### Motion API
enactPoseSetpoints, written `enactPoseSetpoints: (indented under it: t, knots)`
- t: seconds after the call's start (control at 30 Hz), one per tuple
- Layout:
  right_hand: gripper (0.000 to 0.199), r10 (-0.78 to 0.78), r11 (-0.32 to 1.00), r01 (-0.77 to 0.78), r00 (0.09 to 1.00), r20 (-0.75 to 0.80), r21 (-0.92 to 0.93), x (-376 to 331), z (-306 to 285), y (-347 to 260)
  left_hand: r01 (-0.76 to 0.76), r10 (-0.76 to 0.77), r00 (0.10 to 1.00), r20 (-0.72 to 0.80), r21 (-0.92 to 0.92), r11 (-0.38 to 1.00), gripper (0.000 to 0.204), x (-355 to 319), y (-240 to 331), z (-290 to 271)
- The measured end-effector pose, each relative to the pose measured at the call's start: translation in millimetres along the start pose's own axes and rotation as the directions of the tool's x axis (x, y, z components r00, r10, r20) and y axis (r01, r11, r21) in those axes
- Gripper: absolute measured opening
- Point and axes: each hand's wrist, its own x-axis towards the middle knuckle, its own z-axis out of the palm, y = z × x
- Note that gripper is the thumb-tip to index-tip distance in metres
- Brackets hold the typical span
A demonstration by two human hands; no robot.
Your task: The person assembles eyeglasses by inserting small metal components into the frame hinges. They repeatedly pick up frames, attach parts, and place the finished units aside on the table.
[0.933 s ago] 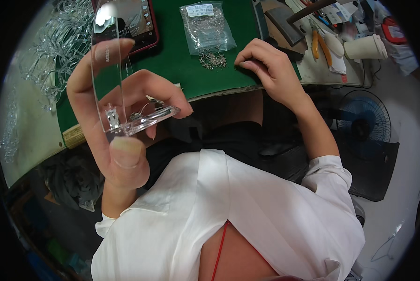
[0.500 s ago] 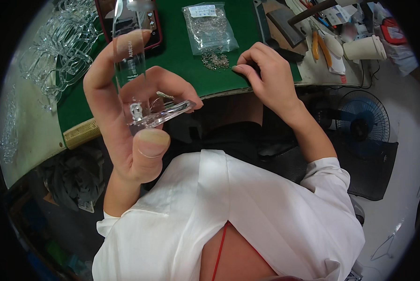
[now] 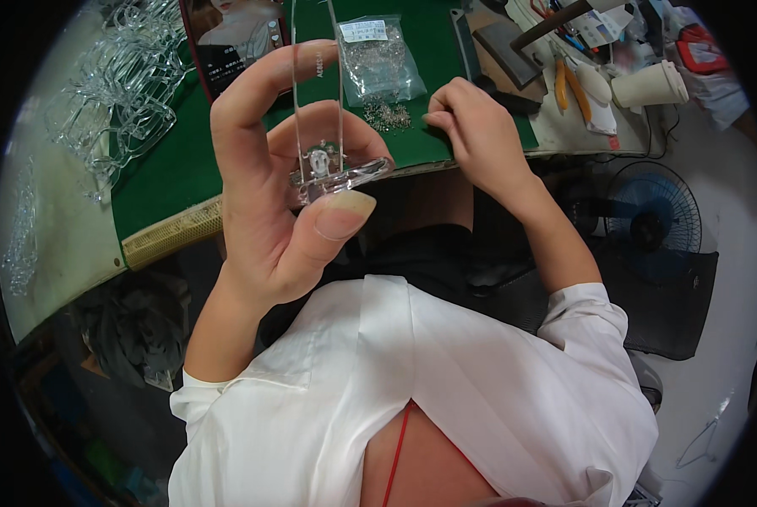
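Note:
Raised over the near part of the bench, my left hand (image 3: 269, 190) grips a clear plastic eyeglass frame (image 3: 341, 178) between thumb and fingers. One of its transparent temples (image 3: 318, 93) stands up past my bent index finger, with a hinge showing at its lower end. My right hand (image 3: 490, 139) rests at the edge of the green mat, fingers curled and thumb pressed to the index finger. Whatever those fingertips may hold is too small to see. Just left of them lies a little heap of tiny metal screws (image 3: 387, 117), below a clear bag of similar pieces (image 3: 382, 63).
Many clear eyeglass frames (image 3: 133, 80) are heaped at the left. Behind my left hand is a phone (image 3: 236, 51) with a lit screen. Orange-handled pliers (image 3: 574, 89) and a pale cup (image 3: 649, 86) stand at the right, and a fan (image 3: 653, 215) is below the bench.
My left hand has moved right with the eyeglass frame and turned it, so the frame's front lies flatter to view. The right hand has barely shifted. The phone screen shows a different picture.

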Motion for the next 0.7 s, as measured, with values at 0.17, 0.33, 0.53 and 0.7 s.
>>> enactPoseSetpoints:
  t: [0.17,0.33,0.53,0.7]
  knots:
    - [0.010,0.064,0.989,-0.061,0.998,-0.022,0.133,2,-3,2,0.041,-0.040,0.998,0.040,-0.015,0.999,0.078,-1,-2,-1]
    - [0.009,0.101,0.973,-0.089,0.994,-0.043,0.215,3,-9,-4,0.082,-0.073,0.989,0.125,-0.062,0.995,0.073,-1,-2,3]
    - [0.020,-0.227,0.821,0.341,0.931,-0.286,0.458,26,-53,-30,0.210,-0.173,0.935,0.310,-0.089,0.974,0.061,12,1,22]
    - [0.023,-0.561,0.735,0.633,0.769,-0.307,0.244,35,-73,-48,0.312,-0.261,0.887,0.380,-0.078,0.947,0.064,14,8,32]
